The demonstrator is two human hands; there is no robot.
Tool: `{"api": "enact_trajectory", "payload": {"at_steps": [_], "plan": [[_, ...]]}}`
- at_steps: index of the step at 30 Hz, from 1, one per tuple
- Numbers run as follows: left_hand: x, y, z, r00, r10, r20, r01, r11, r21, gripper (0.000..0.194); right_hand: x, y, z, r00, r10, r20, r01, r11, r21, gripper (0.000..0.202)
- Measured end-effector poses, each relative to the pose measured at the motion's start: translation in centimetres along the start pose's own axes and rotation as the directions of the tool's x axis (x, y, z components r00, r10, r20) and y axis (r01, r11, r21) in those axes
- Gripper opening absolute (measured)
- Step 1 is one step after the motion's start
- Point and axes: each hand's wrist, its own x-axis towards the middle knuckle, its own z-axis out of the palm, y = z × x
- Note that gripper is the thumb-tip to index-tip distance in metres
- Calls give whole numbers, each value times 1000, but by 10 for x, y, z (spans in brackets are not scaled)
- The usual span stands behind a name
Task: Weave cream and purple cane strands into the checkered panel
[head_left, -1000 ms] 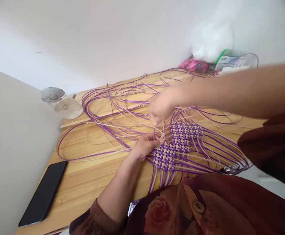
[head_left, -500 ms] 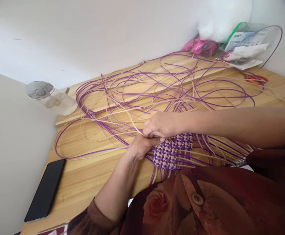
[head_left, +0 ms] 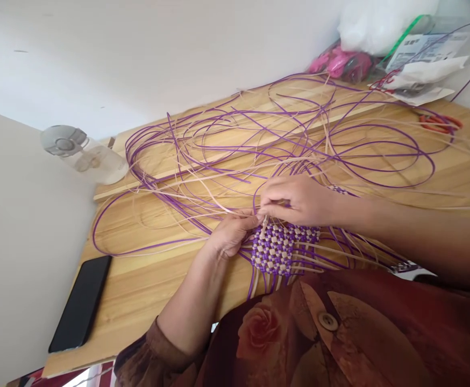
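A purple and beige woven piece [head_left: 273,250] lies at the table's front edge, with purple and beige cords running out from its sides. My left hand [head_left: 235,232] is closed at its upper left corner, thumb and fingers pressed together on cords. Just right of it, my right hand [head_left: 295,200] pinches a beige cord [head_left: 264,226] that rises from the top of the weave. The fingertips of both hands nearly meet. Long loose cords [head_left: 203,156] spread in loops over the table behind the hands.
On the wooden table [head_left: 130,301] lies a black phone [head_left: 80,303] at the left. A clear bottle [head_left: 85,153] with a grey lid is at the back left. Orange-handled scissors [head_left: 440,123], a pink bundle [head_left: 342,63] and plastic packets [head_left: 424,70] are at the right.
My right hand has moved right, off my left hand, and now holds a short stretch of beige cord above the weave. The camera view has shifted slightly.
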Motion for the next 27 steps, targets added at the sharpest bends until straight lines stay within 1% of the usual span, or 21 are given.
{"api": "enact_trajectory", "payload": {"at_steps": [3, 5, 7, 9, 11, 12, 14, 16, 18, 19, 21, 23, 25, 27], "plan": [[0, 0, 2, 1000, -2, 0, 2, 1000, -7, 36, -28, -16, 12, 998, -18, -67, 15, 999, -38, 16], [0, 0, 3, 1000, 20, -15, -20, 1000, -6, 37, -38, -23, 26, 988, -33, -151, 17, 995, -103, 15], [1, -2, 4, 998, 51, -38, -51, 999, 3, 38, -40, -26, 39, 971, -33, -236, -6, 987, -162, 16], [2, -3, 4, 995, 78, -58, -76, 997, 21, 38, -36, -27, 48, 961, -11, -277, -42, 982, -186, 16], [2, -4, 3, 993, 87, -74, -84, 996, 40, 37, -32, -28, 51, 950, 34, -311, -86, 984, -154, 12], [2, -4, 3, 993, 84, -79, -81, 996, 47, 37, -32, -30, 50, 942, 74, -328, -115, 988, -106, 10], [1, -3, 3, 994, 72, -80, -69, 997, 46, 38, -35, -34, 46, 933, 178, -313, -174, 984, 40, 14], [1, -3, 4, 995, 63, -77, -60, 998, 37, 39, -43, -40, 39, 931, 283, -230, -241, 951, 192, 20], [1, -2, 4, 995, 62, -73, -59, 997, 39, 40, -52, -45, 35, 927, 338, -160, -281, 912, 297, 17], [1, -2, 4, 995, 67, -71, -63, 997, 47, 40, -55, -46, 35, 924, 345, -162, -277, 900, 335, 12], [1, -2, 4, 994, 83, -68, -79, 994, 70, 39, -58, -46, 39, 923, 318, -215, -216, 893, 396, 3], [2, -3, 3, 992, 108, -72, -101, 990, 97, 38, -57, -45, 45, 935, 256, -247, -125, 886, 447, 4], [2, -4, 2, 989, 123, -82, -111, 984, 136, 38, -56, -42, 51, 955, 212, -209, -87, 869, 487, 8], [3, -4, 2, 987, 131, -94, -110, 974, 196, 38, -56, -39, 54, 968, 205, -145, -104, 853, 512, 18]]}}
